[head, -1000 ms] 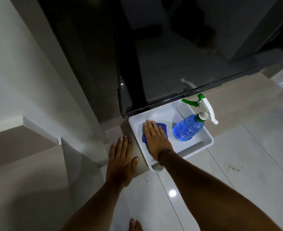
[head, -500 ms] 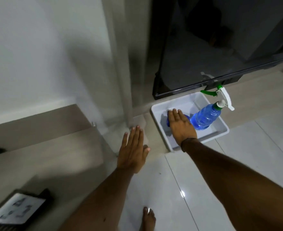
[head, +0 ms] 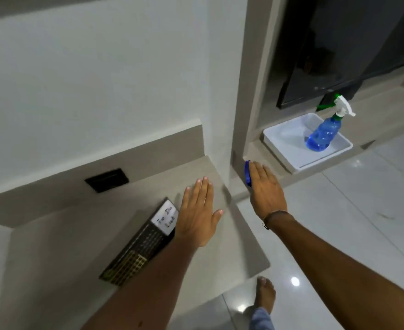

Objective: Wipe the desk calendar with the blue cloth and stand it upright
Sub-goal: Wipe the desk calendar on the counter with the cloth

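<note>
The desk calendar (head: pixel 141 244) lies flat on the beige desk top (head: pixel 53 258), a dark board with a white "To Do List" panel at its far end and a date grid below. My left hand (head: pixel 197 216) hovers flat, fingers apart, just right of that panel, and my forearm covers the calendar's near right side. My right hand (head: pixel 265 189) is in the air beyond the desk's right edge, holding the blue cloth (head: pixel 247 172) under its palm; only the cloth's left edge shows.
A white tray (head: pixel 291 148) sits on a low ledge at the right, with a blue spray bottle (head: pixel 323 133) lying in it. A black socket plate (head: pixel 107 180) is set in the desk's back. Glossy floor tiles (head: pixel 339 222) and my bare foot (head: pixel 265 296) lie below right.
My right hand has lifted the blue cloth out of the tray and carried it left toward the desk. My view has swung left, bringing the calendar under my left hand.
</note>
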